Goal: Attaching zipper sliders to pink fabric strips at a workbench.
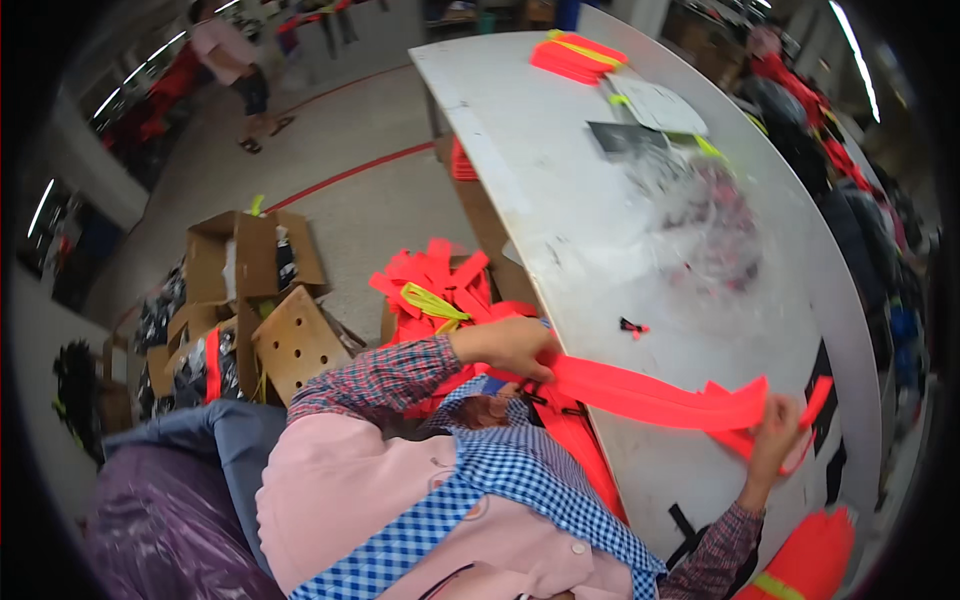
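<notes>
Left hand grasping one end of an orange strap, right hand pinching the other at 4 o'clock; strap stretched across the grey surface edge.

Both hands stretch an orange strap over the table.
</notes>
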{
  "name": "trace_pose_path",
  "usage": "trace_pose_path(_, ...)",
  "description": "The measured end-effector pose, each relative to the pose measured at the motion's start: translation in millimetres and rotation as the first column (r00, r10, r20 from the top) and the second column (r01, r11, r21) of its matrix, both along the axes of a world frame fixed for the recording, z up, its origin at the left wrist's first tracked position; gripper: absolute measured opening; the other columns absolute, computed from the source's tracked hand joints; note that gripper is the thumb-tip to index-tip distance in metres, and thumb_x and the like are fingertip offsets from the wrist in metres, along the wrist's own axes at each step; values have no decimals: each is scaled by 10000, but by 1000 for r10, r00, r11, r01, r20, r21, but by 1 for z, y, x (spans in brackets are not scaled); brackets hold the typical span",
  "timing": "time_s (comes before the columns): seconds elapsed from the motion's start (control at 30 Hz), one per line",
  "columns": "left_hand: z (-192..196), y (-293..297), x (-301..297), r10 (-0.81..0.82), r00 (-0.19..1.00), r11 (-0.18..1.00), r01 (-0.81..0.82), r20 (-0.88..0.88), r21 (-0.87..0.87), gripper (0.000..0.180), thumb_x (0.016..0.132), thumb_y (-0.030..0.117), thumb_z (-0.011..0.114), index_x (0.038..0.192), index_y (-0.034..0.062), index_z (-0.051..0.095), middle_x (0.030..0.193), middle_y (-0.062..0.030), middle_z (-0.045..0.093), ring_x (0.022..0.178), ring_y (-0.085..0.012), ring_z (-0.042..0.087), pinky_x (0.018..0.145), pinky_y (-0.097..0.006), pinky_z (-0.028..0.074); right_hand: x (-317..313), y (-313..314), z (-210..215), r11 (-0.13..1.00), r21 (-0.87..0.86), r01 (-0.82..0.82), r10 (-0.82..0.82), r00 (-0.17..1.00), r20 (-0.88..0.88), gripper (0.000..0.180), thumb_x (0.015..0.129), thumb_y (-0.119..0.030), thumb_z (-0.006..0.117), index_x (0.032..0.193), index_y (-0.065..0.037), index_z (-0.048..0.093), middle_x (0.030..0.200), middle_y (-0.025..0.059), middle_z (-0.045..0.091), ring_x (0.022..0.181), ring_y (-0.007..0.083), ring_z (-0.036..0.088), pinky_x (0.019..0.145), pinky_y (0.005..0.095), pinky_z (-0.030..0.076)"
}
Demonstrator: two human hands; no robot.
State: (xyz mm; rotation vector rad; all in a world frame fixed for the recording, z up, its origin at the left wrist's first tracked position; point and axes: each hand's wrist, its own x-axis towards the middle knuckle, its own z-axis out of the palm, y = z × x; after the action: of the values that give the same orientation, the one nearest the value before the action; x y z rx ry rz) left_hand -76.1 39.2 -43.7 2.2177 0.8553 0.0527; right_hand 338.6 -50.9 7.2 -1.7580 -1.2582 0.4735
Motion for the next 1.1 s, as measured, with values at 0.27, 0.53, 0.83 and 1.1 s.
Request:
trace_pose_path(0.27,-15,-5,42,-402,877,910,415,263,4,268,770,214,695,871,-12,595,770,-217,593,749,-394,584,675,-444,459,-54,-26,-50,630,-477,-612,771,425,474,679,632,-240,828,1207,-25,538,1312,197,466,1184,388,443,1026,461,342)
trace_pose_path(0.53,-15,-15,43,-372,900,924,383,228,-4,400,788,344,717,865,-38,627,776,-217,628,772,-372,610,690,-447,467,-101,-30,-52,187,-661,-727,783,516,-346,522,764,-378,767,1084,-5,592,1001,140,655,942,304,603,870,371,476)
trace_pose_path(0.83,-62,-19,56,-247,965,945,220,88,242,489,762,500,682,801,12,680,749,-173,659,742,-359,641,642,-454,495,-13,-20,-128,156,-702,-694,876,426,-227,426,833,-340,676,1132,-47,600,1049,162,677,953,318,649,868,362,491)
trace_pose_path(1.1,-146,-51,100,-394,919,888,371,33,270,378,784,413,659,853,42,660,803,-155,659,771,-355,642,686,-471,494,50,-72,-284,377,-711,-593,925,199,324,410,856,-338,622,1158,-62,604,1077,183,667,977,332,646,863,384,495)
